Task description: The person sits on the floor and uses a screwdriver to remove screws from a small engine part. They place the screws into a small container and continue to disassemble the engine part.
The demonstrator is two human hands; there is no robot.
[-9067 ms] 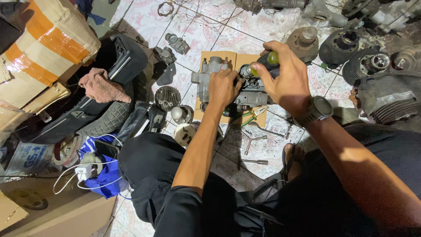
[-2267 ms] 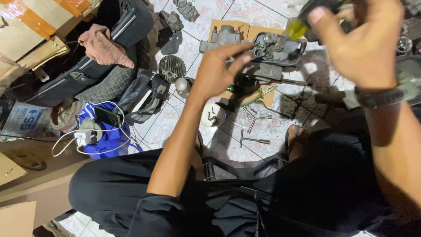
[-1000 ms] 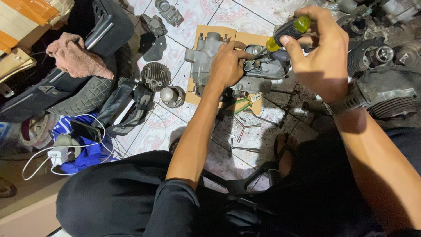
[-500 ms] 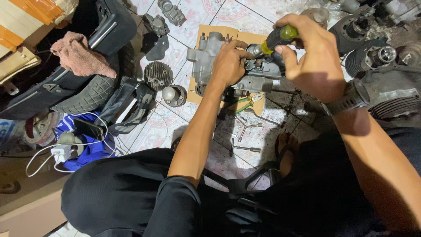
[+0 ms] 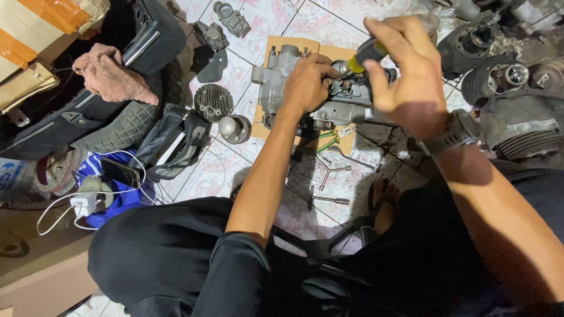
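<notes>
A grey metal engine block [image 5: 282, 79] lies on a sheet of cardboard [image 5: 276, 47] on the tiled floor. My left hand [image 5: 308, 82] rests on top of the block and grips it. My right hand [image 5: 405, 73] is closed around a screwdriver with a black and yellow handle [image 5: 365, 54]; its tip points down into the block just right of my left hand. The shaft is hidden behind my fingers. A watch [image 5: 452, 134] sits on my right wrist.
Loose tools [image 5: 329, 170] and green-handled pliers [image 5: 326, 142] lie on the floor below the block. A finned cylinder head [image 5: 212, 101], a round metal part [image 5: 234, 128], a tyre [image 5: 117, 126], a pink rag [image 5: 108, 73] and more engine parts [image 5: 499, 76] surround it.
My right hand has shifted the screwdriver slightly left and down toward the block. My left hand stays on the block. The view has drifted a little.
</notes>
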